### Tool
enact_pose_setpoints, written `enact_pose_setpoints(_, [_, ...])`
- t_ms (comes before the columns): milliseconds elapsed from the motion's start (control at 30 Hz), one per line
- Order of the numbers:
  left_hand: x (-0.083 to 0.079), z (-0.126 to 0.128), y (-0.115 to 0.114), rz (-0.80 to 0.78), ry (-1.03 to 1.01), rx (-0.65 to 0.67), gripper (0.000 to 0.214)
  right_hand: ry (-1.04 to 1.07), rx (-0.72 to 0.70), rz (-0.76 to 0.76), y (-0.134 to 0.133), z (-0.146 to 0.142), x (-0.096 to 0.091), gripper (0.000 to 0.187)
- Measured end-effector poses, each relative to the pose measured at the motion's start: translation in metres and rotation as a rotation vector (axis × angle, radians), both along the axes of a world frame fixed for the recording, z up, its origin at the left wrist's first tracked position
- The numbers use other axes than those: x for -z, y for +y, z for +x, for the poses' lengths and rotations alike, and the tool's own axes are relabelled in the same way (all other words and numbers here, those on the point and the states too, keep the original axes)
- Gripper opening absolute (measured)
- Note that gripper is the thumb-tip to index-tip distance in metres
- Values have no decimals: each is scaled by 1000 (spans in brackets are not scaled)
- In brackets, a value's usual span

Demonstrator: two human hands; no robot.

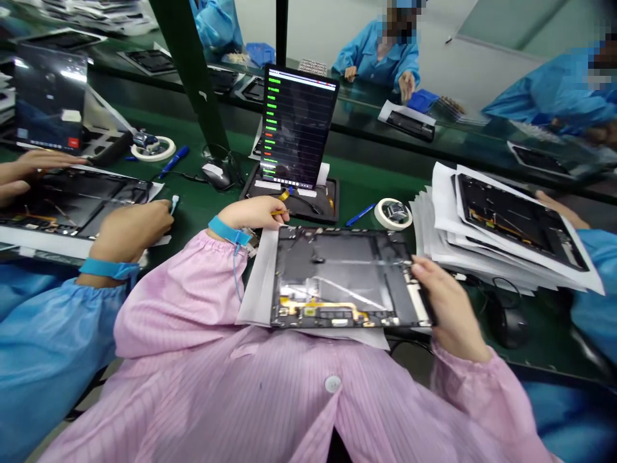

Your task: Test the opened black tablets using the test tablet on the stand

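**Main piece:** here's the opened tablet (337, 276), back off and insides showing, flat on a white paper sheet (254, 286) right in front of the person's pink smock (193, 308).

**Long axis:** it runs across the person's body, left to right, with a yellow ribbon cable (321, 308) along the edge closest to the chest.

**Right hand:** the right hand (450, 308) is on the job, fingers wrapped firmly around the tablet's right edge, thumb on top.

**Left hand:** the left hand (250, 215) is closed in a pinch on a thin yellow-tipped stick (279, 212), just beyond the tablet's far left corner and not touching it.

**Nearer hand:** the right hand has the contact; the left sits off that far corner, and the stick's tip points away to the right.

**Beyond the tablet:** a roll of tape (393, 213) and a blue pen (360, 214) lie just past the far edge, with a test screen showing green bars (297, 125) further back.

**Right of the tablet:** a paper stack (482, 235) carries another opened tablet (520, 222), with a co-worker's hand (559, 209) at its far corner.

**Left of the tablet:** a second co-worker's hand (130, 231) works over a third opened tablet (62, 206).
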State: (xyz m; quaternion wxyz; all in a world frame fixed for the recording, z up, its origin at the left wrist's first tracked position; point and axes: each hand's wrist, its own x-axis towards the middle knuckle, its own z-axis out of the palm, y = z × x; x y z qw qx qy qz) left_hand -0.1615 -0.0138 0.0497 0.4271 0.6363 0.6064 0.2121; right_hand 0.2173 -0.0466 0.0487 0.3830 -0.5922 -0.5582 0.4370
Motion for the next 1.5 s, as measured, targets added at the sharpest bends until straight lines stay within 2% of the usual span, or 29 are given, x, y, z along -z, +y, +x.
enact_pose_setpoints(133, [1, 0, 2, -2, 84, 11, 23, 87, -221, -186, -14, -16, 30, 41])
enact_pose_setpoints(233, [0, 3, 1, 5, 130, -5, 21, -181, -319, -148, -16, -12, 36, 41])
enact_pose_setpoints(333, [1, 5, 0, 5, 194, 12, 19, -569, -244, 78, -8, -7, 31, 35])
enact_pose_setpoints(400, [2, 5, 0, 20, 238, 46, 18, -707, -186, 139, 1, -7, 28, 35])
enact_pose_setpoints(500, [3, 5, 0, 37, 306, 94, 17, -709, -274, 11, 15, -13, 29, 33])
enact_pose_setpoints(567, [4, 3, 1, 35, 348, 130, 18, -671, -339, -23, 23, -17, 30, 29])
enact_pose_setpoints(733, [7, 2, 4, 101, 370, 139, 20, -660, -279, 133, 38, -18, 25, 23])
enact_pose_setpoints(833, [6, 5, 5, 208, 329, 67, 22, -856, -228, 192, 46, -23, 16, 19])
enact_pose_setpoints(900, [2, 9, 4, 269, 256, 17, 29, -983, -224, 284, 47, -35, 9, 17])
enact_pose_setpoints(967, [-2, 14, 1, 269, 133, 26, 33, -947, -346, 410, 45, -55, 6, 17])
enact_pose_setpoints(1033, [-3, 20, -2, 176, -16, 101, 32, -779, -624, 489, 40, -80, 7, 10])
enact_pose_setpoints(1100, [-1, 26, -6, 43, -108, 179, 29, -611, -870, 497, 36, -105, 14, 5])
enact_pose_setpoints(1133, [0, 29, -8, -22, -121, 201, 27, -554, -933, 482, 34, -116, 19, 3])
enact_pose_setpoints(1167, [2, 31, -9, -80, -121, 211, 24, -520, -948, 462, 32, -124, 24, 5])
enact_pose_setpoints(1300, [4, 38, -14, -251, -98, 224, 14, -477, -849, 370, 32, -136, 40, 9])
enact_pose_setpoints(1500, [1, 42, -15, -212, 66, 257, 18, -402, -845, 334, 34, -131, 41, 7])
